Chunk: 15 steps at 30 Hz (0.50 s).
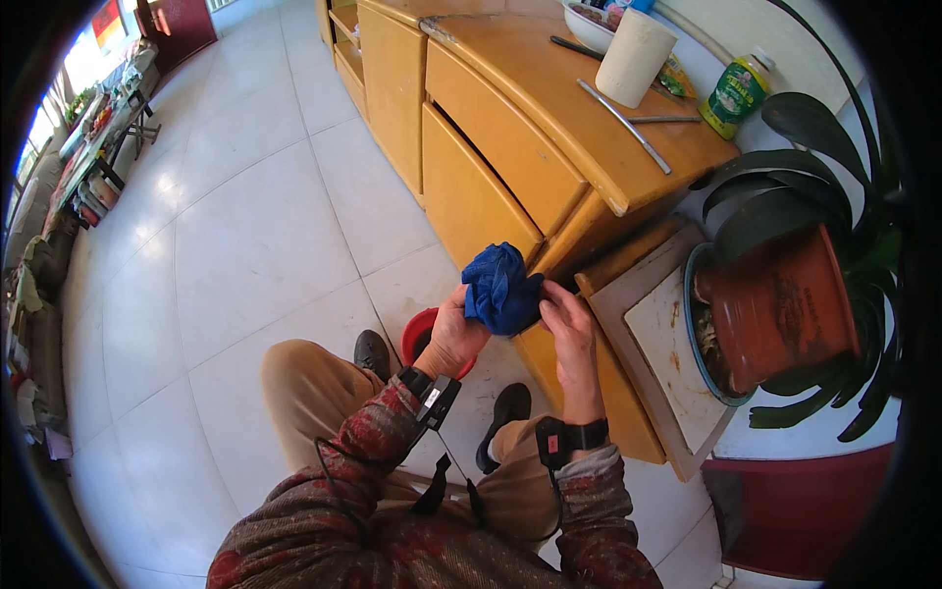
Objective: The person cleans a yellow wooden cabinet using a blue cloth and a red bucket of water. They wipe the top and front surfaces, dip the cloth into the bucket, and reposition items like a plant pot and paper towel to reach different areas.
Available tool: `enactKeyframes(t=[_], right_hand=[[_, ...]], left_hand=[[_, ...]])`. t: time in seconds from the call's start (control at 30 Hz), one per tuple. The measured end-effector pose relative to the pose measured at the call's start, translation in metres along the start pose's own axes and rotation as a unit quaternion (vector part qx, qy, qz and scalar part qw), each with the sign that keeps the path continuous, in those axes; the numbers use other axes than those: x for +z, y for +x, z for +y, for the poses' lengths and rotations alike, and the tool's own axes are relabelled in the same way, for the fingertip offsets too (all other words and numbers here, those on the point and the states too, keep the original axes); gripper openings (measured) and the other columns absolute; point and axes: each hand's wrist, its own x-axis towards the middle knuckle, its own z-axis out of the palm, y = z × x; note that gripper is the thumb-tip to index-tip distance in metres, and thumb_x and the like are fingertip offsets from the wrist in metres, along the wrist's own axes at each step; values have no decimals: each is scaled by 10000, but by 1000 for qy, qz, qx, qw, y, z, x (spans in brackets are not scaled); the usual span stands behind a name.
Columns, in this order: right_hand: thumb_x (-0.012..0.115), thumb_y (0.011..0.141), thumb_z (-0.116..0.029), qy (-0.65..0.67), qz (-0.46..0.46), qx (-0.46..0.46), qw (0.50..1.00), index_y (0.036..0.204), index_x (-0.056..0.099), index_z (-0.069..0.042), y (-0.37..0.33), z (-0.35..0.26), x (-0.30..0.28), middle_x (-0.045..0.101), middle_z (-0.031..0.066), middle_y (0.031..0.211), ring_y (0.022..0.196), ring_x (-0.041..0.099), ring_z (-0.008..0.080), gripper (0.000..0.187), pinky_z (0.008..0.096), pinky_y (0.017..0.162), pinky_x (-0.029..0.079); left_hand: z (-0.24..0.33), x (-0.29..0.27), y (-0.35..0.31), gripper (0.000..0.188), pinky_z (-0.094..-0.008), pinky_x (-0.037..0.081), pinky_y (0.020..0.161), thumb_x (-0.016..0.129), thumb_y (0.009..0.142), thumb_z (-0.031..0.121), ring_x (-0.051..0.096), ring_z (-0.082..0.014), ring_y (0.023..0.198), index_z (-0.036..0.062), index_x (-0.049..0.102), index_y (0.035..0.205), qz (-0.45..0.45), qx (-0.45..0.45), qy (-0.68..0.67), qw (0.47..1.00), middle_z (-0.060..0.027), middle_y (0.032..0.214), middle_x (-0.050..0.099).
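Observation:
A bunched dark blue cloth (500,285) is held up in front of me, above the floor and close to the cabinet front. My left hand (457,334) grips it from the left and below, the fingers partly hidden behind the folds. At its right edge, my right hand (571,322) has curled fingers closed on the fabric. Below and behind my left hand stands a red bucket (420,324) with a dark inside, partly covered by the hand and wrist.
A yellow wooden cabinet (491,167) carries a paper roll (636,59), metal rods (624,126), a green bottle (736,93) and a white bowl (589,25). At right, a plant in a terracotta pot (780,304) stands by a low stand (667,344). Pale tiles (255,216) cover the floor.

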Motion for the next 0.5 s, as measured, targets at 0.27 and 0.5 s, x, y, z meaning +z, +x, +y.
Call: enactKeyframes(t=[0.27, 0.5], right_hand=[[647, 909, -114, 60, -135, 31, 989, 1188, 642, 20, 10, 10, 23, 681, 71, 1067, 955, 631, 148, 309, 256, 872, 475], [653, 864, -84, 140, -89, 68, 984, 981, 689, 28, 21, 19, 29, 694, 66, 918, 827, 643, 143, 166, 249, 813, 495]], left_hand=[[23, 2, -41, 400, -437, 424, 1081, 418, 997, 227, 573, -280, 1199, 11, 512, 1320, 39, -48, 128, 990, -156, 1315, 587], [45, 9, -54, 483, -493, 455, 990, 422, 1032, 417, 574, -297, 1102, 23, 505, 1298, 291, -99, 261, 915, -119, 1261, 564]])
